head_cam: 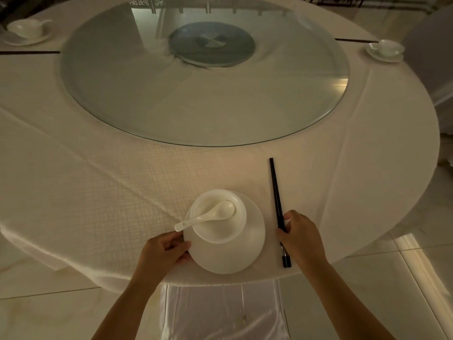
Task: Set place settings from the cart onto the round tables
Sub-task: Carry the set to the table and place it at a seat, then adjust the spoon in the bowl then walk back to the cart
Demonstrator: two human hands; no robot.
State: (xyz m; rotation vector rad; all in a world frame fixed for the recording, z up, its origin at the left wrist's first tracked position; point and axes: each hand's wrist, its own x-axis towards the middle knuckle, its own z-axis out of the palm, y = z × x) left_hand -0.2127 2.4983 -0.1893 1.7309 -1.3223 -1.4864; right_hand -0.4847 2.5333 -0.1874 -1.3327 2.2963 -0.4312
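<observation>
Two bare forearms, no sleeves, unadorned

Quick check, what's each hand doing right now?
Left hand: grip closed on the rim of the plate.
Right hand: grip closed on the black chopsticks.

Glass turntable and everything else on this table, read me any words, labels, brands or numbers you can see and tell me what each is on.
Nothing can be read for certain.
Glass turntable: pale marks at its far edge, apparently a reflection, too blurred to read.
Chopsticks: small light marks near the handle end, too small to read.
Plate, bowl, spoon: no text.
</observation>
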